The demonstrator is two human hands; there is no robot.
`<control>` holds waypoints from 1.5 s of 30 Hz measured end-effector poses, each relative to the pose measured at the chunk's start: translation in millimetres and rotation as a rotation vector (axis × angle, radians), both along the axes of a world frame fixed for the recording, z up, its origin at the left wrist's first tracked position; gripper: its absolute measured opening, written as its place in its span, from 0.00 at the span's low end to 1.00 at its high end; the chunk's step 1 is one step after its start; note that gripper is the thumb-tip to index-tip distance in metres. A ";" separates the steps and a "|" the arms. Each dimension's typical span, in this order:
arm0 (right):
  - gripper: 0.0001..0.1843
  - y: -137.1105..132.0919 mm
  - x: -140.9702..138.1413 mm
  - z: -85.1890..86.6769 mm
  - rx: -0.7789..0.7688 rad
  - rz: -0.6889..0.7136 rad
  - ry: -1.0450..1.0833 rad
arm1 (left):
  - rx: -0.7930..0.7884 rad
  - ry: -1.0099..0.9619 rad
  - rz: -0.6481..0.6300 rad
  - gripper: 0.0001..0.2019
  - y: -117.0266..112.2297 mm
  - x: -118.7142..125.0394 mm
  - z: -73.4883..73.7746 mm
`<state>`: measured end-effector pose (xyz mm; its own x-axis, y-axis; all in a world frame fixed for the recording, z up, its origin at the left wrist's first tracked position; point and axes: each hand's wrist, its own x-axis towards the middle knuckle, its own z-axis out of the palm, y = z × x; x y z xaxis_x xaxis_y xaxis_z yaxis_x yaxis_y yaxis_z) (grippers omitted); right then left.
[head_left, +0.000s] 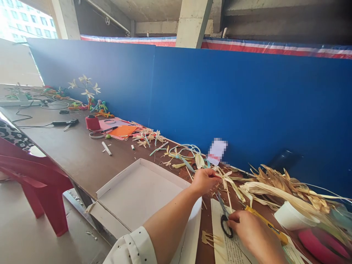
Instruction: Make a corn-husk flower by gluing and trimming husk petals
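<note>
My left hand point(205, 180), fingers pinched, grips a pale corn-husk flower point(227, 177) over the table near the blue partition. From the flower a thin pale stem runs down to my right hand point(250, 229), whose thumb and fingers are closed at its lower end. Scissors point(224, 216) with black handles lie beside the right fingertips, on a printed paper sheet point(218, 212). A yellow utility knife point(265, 222) is just beyond the right hand, partly hidden by it. Dry corn husks point(291, 187) are heaped further right.
An open white cardboard box point(143, 194) takes up the table left of my forearm. A white cup point(294, 216) lies tipped at right by a pink object point(321, 244). Husk flowers point(147, 137) and a red thread spool point(92, 123) are farther left. A red chair point(35, 176) stands beside the table.
</note>
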<state>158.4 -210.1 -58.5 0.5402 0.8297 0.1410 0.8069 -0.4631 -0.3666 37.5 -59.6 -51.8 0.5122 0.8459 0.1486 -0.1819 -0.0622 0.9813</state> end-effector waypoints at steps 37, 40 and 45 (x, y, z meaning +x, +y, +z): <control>0.24 73.5 -29.7 1.9 0.782 -0.034 0.462 | -0.254 -0.169 -0.029 0.19 0.0 6.8 -6.0; 0.24 71.4 -29.9 1.7 0.803 -0.022 0.431 | -0.227 -0.145 -0.021 0.19 0.1 8.8 -9.4; 0.24 68.6 -29.6 4.1 0.797 -0.020 0.381 | -0.183 -0.123 -0.018 0.18 -0.9 9.9 -11.9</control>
